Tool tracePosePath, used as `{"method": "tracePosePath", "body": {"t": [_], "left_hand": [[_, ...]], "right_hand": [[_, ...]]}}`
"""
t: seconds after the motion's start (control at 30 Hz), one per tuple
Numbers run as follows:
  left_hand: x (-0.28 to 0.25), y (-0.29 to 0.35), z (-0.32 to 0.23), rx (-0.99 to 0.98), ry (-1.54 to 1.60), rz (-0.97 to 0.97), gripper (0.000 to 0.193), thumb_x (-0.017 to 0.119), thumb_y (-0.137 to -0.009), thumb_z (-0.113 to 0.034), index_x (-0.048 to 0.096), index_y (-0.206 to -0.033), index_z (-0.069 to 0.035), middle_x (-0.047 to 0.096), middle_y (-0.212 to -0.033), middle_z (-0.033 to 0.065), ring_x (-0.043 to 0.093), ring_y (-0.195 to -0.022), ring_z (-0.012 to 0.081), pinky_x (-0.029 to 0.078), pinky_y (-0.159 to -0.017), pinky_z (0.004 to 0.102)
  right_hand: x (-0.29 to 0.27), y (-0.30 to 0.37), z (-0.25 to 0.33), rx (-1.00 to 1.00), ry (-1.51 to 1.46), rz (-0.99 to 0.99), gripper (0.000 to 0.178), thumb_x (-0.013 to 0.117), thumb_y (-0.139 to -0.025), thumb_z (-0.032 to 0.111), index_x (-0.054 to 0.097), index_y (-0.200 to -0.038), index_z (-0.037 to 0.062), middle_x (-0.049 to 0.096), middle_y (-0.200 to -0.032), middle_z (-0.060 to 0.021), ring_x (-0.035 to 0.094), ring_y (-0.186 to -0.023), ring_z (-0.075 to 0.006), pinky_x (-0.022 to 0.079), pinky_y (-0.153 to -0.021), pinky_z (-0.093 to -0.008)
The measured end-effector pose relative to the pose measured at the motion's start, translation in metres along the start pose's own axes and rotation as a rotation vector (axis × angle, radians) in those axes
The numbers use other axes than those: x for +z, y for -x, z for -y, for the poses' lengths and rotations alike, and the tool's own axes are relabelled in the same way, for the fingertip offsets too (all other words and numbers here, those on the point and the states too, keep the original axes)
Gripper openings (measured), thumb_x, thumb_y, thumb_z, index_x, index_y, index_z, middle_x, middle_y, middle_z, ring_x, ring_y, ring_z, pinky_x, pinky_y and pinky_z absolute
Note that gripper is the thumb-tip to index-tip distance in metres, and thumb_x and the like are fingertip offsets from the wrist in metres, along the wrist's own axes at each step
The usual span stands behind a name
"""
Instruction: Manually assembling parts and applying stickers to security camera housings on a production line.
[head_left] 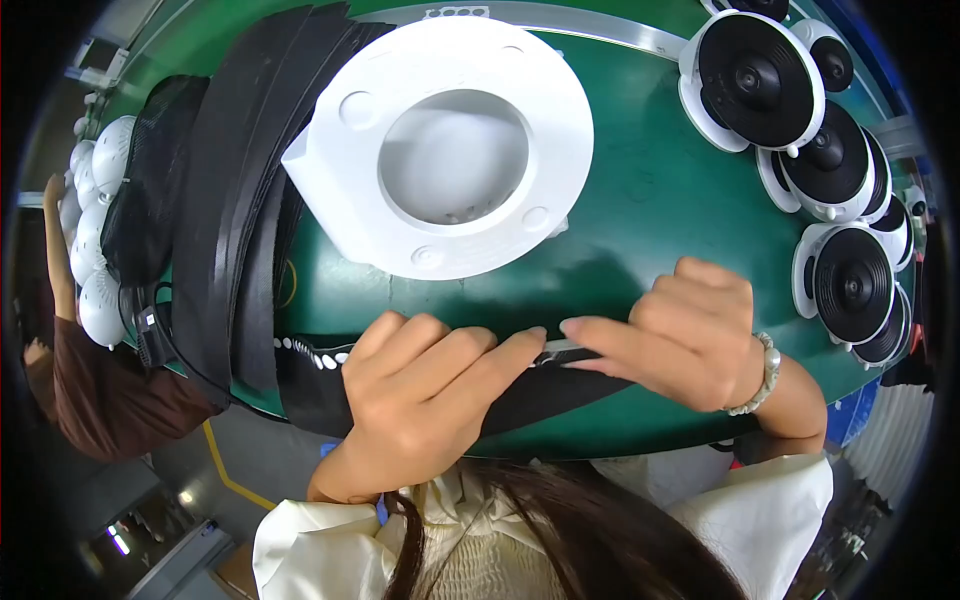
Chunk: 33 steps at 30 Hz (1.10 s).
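Fine two-handed fingertip work is judged in hand, above a black strip (315,398) running from 8 o'clock beneath both hands. A thin silvery piece (572,351) is pinched between thumb and forefinger of the right hand (692,340). The left hand (425,385) is curled, forefinger tip at the piece's 9 o'clock end; its grip cannot be told, thumb hidden. White ring-shaped housing (340,190) noted at 11 o'clock. Next, a steady pinch seems called for.
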<state>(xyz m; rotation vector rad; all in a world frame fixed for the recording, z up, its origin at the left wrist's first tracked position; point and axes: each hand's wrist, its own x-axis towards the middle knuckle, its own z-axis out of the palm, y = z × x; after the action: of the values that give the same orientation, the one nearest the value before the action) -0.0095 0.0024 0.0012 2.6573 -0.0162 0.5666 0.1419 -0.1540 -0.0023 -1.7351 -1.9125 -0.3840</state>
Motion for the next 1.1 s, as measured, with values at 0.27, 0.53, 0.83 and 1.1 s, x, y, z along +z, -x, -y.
{"method": "tracePosePath", "body": {"t": [0.27, 0.53, 0.83, 1.1], "left_hand": [[-0.004, 0.004, 0.008, 0.129, -0.096, -0.01, 0.034, 0.058, -0.056, -0.011, 0.069, -0.088, -0.011, 0.048, -0.065, -0.0049, 0.039, -0.054, 0.0104, 0.024, -0.045, 0.0243], [0.01, 0.003, 0.012, 0.184, -0.095, -0.131, 0.032, 0.058, -0.056, -0.011, 0.066, -0.087, -0.006, 0.051, -0.069, -0.0018, 0.042, -0.055, 0.0111, 0.027, -0.046, 0.0234], [0.004, 0.0, 0.005, 0.154, -0.124, -0.088, 0.022, 0.057, -0.065, -0.009, 0.062, -0.085, -0.002, 0.044, -0.065, -0.0004, 0.041, -0.054, 0.0122, 0.027, -0.047, 0.0257], [0.0, -0.001, 0.002, -0.065, 0.238, -0.137, 0.02, 0.063, -0.062, 0.0, 0.064, -0.081, -0.006, 0.045, -0.059, 0.0023, 0.042, -0.05, 0.0184, 0.027, -0.046, 0.0294]], "right_hand": [[-0.004, 0.001, -0.006, -0.003, -0.047, 0.066, 0.033, 0.073, -0.059, 0.027, 0.069, -0.089, 0.0142, 0.025, -0.054, 0.0038, 0.028, -0.041, -0.0092, 0.017, -0.042, -0.0244], [-0.01, -0.021, 0.013, 0.073, 0.214, 0.2, 0.027, 0.067, -0.054, 0.015, 0.067, -0.081, 0.0124, 0.053, -0.078, 0.0035, 0.041, -0.062, -0.0148, 0.028, -0.06, -0.0352], [-0.014, -0.037, 0.037, 0.007, 0.204, 0.164, 0.032, 0.059, -0.057, 0.01, 0.059, -0.085, -0.0042, 0.056, -0.082, -0.0107, 0.048, -0.068, -0.0223, 0.036, -0.056, -0.0295], [-0.003, -0.027, 0.034, -0.078, 0.115, -0.026, 0.02, 0.06, -0.065, 0.002, 0.059, -0.084, -0.0041, 0.055, -0.085, -0.0115, 0.046, -0.066, -0.0195, 0.037, -0.054, -0.0269]]}}
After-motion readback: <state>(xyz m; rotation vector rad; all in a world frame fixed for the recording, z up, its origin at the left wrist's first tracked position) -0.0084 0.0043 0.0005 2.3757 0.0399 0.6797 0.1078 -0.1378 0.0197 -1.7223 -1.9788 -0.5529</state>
